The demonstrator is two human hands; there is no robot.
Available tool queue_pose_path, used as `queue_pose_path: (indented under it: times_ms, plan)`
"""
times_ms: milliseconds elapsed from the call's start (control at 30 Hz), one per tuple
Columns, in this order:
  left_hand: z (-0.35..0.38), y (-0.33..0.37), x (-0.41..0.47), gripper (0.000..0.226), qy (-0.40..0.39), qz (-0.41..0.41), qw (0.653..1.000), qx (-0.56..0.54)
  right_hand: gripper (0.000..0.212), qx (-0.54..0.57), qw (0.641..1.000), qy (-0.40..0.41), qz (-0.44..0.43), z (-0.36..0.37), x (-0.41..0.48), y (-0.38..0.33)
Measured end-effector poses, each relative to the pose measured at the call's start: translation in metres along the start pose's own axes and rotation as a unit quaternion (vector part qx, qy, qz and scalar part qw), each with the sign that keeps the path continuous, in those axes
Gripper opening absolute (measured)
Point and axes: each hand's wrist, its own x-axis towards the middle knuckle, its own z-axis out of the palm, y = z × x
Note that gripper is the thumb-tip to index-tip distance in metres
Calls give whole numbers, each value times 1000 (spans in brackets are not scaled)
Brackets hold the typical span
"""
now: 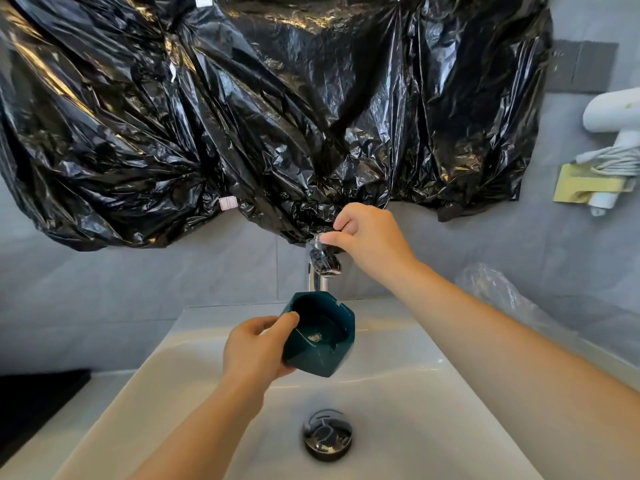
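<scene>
The person stands at a white sink [194, 327] and holds a dark green ashtray [325, 337] in the left hand [256, 348]. The thumb lies over its near rim and the fingers are curled under its base, so the grip is firm. The ashtray is tilted, with its hollow facing the person. It hangs above the basin just below the tap [322, 268], and a few pale crumbs [314, 337] are stuck to its floor. The right hand [367, 237] reaches up to the top of the tap, fingers and thumb pinched round the handle there. The drain plug [327, 434] sits low in the basin, right under the ashtray. Crumpled black plastic [242, 116] hangs across the wall behind, its lowest fold touching the tap. A white hair dryer [613, 116] is mounted far to the right, and a clear plastic bag [495, 289] lies beside the sink.
</scene>
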Motion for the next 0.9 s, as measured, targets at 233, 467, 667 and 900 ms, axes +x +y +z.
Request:
queue_pose_path:
  times_ms: [233,467,667,900]
  plan:
    - [2,2,-4,24,-17,-4,1000,-11,29,18,1000,18,-1,-4,19,3]
    - [0,7,-11,15,-33,-1,999,3,42,-1,998,61,11,-2,29,-7]
    - [-2,12,-17,22,-37,-22,998,37,25,61,994,-2,87,2,-48,37]
    - [5,8,-25,27,-71,-42,993,81,55,163,906,-236,312,5,-98,74]
